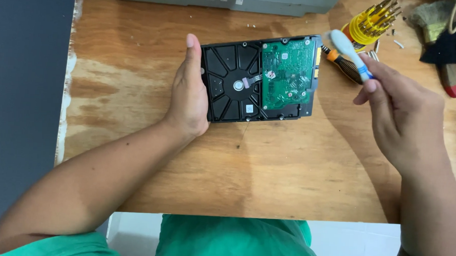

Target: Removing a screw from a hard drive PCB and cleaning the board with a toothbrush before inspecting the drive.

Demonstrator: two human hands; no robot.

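Fingers of the left hand (189,94) are pressing flat against the hard drive's (260,78) left end on the bench (287,170); the right hand (402,116), fingers clamped on a white brush (348,51), is hovering just right of its long axis.

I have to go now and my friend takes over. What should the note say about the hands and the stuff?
Left hand: flat against the left edge of the hard drive, steadying it on the wooden table.
Right hand: holds a white toothbrush, head near the drive's right corner.
Drive lies circuit side up; its green circuit board is still in place.
An orange-and-black screwdriver and a yellow bit holder lie to the right.
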